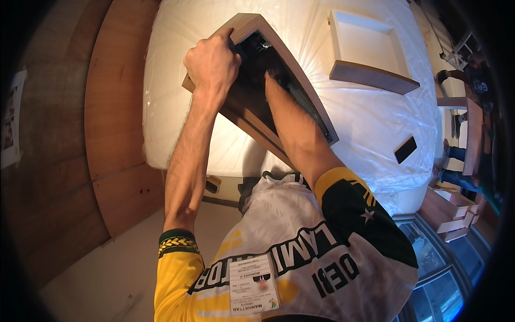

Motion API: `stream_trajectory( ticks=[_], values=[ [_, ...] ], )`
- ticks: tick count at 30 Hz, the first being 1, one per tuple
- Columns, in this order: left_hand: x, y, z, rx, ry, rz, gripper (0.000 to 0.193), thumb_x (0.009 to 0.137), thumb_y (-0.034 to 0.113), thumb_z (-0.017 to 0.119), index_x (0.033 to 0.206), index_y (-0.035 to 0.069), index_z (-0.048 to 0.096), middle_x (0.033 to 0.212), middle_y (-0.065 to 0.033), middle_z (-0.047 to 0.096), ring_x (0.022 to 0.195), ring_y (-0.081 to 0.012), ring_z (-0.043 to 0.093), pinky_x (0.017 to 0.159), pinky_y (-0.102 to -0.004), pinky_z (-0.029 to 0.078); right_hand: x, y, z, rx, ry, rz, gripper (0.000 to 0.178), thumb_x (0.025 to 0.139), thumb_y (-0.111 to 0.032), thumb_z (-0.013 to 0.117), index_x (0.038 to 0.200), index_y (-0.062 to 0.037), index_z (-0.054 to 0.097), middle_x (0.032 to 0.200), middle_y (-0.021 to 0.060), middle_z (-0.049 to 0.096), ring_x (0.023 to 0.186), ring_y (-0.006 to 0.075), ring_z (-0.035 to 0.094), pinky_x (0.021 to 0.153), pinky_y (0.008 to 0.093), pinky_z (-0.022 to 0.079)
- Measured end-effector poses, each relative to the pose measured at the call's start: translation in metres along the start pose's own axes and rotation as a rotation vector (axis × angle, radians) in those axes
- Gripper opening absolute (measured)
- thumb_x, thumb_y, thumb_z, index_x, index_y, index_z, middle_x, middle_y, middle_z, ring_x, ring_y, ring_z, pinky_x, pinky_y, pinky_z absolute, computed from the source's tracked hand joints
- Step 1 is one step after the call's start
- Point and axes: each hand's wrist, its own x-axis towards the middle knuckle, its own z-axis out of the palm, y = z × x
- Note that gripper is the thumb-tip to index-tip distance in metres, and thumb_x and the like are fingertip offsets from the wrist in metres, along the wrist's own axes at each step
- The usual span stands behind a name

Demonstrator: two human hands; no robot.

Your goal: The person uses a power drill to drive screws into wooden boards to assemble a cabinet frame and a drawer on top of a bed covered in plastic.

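Observation:
A wooden cabinet shell (302,76) with a dark open interior rests tilted on a plastic-covered mattress (375,137). My left hand (212,65) is closed over the shell's left edge, knuckles up. My right hand (272,83) reaches inside the opening; its fingers are lost in the dark, so what they touch cannot be made out. A metal rail runs along the inner right side, partly behind my right forearm. To the right lies a drawer (374,78) with a pale inside and a brown wooden front.
A dark phone (405,149) lies on the mattress at the right. Tall wooden panels (120,96) line the left. Beyond the mattress at far right are other people's legs (456,153) and wooden pieces (456,210). Glazed blue-lit frames (437,292) stand at the lower right.

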Motion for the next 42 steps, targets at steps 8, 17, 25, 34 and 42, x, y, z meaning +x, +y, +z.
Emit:
stream_trajectory(
  ticks=[8, 17, 25, 34, 42],
  values=[
    [0.002, 0.007, -0.001, 0.012, 0.003, -0.004, 0.054, 0.072, 0.022, 0.082, 0.125, 0.025, 0.072, 0.083, -0.0099, 0.077, 0.078, -0.0292, 0.075, 0.070, -0.0415, 0.060, -0.003, 0.002, -0.004, 0.021, 0.001, -0.014, 0.026, 0.091, -0.027, 0.060, 0.096, -0.0067, 0.075, 0.097, 0.0158, 0.071, 0.094, 0.0303, 0.071, 0.075, 0.0461, 0.056],
    [-0.005, 0.013, -0.006, -0.026, 0.040, -0.011, 0.052, 0.072, 0.018, 0.079, 0.123, 0.022, 0.073, 0.083, -0.0125, 0.076, 0.078, -0.0325, 0.075, 0.073, -0.0441, 0.060, -0.001, 0.007, -0.012, 0.060, 0.022, -0.052, 0.025, 0.092, -0.028, 0.060, 0.095, -0.0067, 0.074, 0.095, 0.0155, 0.071, 0.091, 0.0300, 0.071, 0.073, 0.0465, 0.056],
    [-0.012, 0.031, -0.011, -0.003, 0.064, 0.016, 0.041, 0.078, 0.018, 0.074, 0.119, 0.019, 0.075, 0.080, -0.0157, 0.075, 0.076, -0.0354, 0.074, 0.069, -0.0465, 0.059, -0.014, 0.017, -0.019, 0.145, 0.092, -0.126, 0.025, 0.092, -0.028, 0.060, 0.095, -0.0068, 0.074, 0.092, 0.0154, 0.072, 0.089, 0.0297, 0.072, 0.072, 0.0468, 0.056],
    [0.019, -0.002, -0.053, -0.120, -0.351, 0.095, 0.067, 0.090, 0.070, 0.058, 0.129, 0.017, 0.071, 0.111, -0.0179, 0.075, 0.109, -0.0343, 0.070, 0.096, -0.0462, 0.053, -0.084, 0.022, -0.089, 0.072, -0.091, 0.030, 0.042, 0.076, -0.028, 0.076, 0.109, -0.0011, 0.074, 0.108, 0.0287, 0.072, 0.106, 0.0461, 0.068, 0.094, 0.0518, 0.054],
    [0.017, -0.048, -0.044, -0.760, -0.601, -0.007, 0.087, 0.094, 0.077, 0.046, 0.141, 0.006, 0.061, 0.141, -0.0203, 0.061, 0.134, -0.0325, 0.054, 0.114, -0.0440, 0.038, -0.084, 0.002, -0.051, -0.108, -0.039, -0.089, 0.043, 0.076, -0.024, 0.073, 0.111, 0.0007, 0.073, 0.104, 0.0257, 0.072, 0.110, 0.0426, 0.068, 0.099, 0.0493, 0.052]
  ],
)
